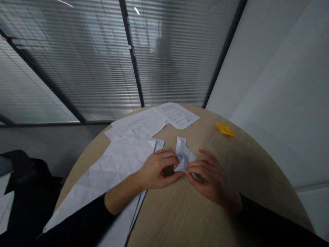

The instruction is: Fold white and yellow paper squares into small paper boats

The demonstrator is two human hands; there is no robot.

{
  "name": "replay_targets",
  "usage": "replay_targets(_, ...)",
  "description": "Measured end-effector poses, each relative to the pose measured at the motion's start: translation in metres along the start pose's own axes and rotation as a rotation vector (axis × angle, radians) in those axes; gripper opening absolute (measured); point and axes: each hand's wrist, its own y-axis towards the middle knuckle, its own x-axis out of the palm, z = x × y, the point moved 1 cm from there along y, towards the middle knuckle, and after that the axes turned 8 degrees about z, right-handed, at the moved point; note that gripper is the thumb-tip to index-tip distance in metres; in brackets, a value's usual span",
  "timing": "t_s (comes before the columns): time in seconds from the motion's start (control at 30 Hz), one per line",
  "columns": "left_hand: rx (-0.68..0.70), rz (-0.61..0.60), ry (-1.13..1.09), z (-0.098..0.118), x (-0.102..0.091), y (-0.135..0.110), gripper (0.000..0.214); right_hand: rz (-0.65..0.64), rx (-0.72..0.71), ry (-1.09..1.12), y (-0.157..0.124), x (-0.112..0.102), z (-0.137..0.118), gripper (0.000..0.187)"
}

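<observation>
Head view: a folded white paper piece (183, 154) sits between the two hands, its long axis running roughly away from the person and tilted slightly, with a narrow tip pointing toward the far edge of the table and its wider, near end held at the fingertips. The left hand (158, 169) curls in from one side, its fingers and thumb pinching the near left corner of the fold. The right hand (208, 177) comes in from the other side with its fingers bent, pinching the right edge; the two hands nearly meet beneath the paper.

Under the left forearm and beyond the left hand lies a large creased white sheet (110, 168), patterned with triangular folds. Farther out, past both hands, two printed pages (177, 115) overlap on the round wooden table (177, 219). A small orange folded paper (224, 129) lies well beyond the right hand. Well off to the left of the hands, a black bag (28, 195) sits beside the table, and slatted blinds cover the glass partition (77, 68) ahead.
</observation>
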Motion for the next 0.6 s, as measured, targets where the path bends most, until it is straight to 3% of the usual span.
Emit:
replay_targets(0.3, -0.005, 0.006, -0.023, -0.0101, 0.0030, -0.0040, 0.036, 0.011, 0.003, 0.011, -0.0002, -0.0005, -0.0007, 0.024)
replay_targets(0.6, -0.027, -0.005, 0.023, -0.0045, 0.0028, -0.0027, 0.024, -0.055, -0.040, 0.001, -0.0029, -0.0028, -0.0022, 0.027)
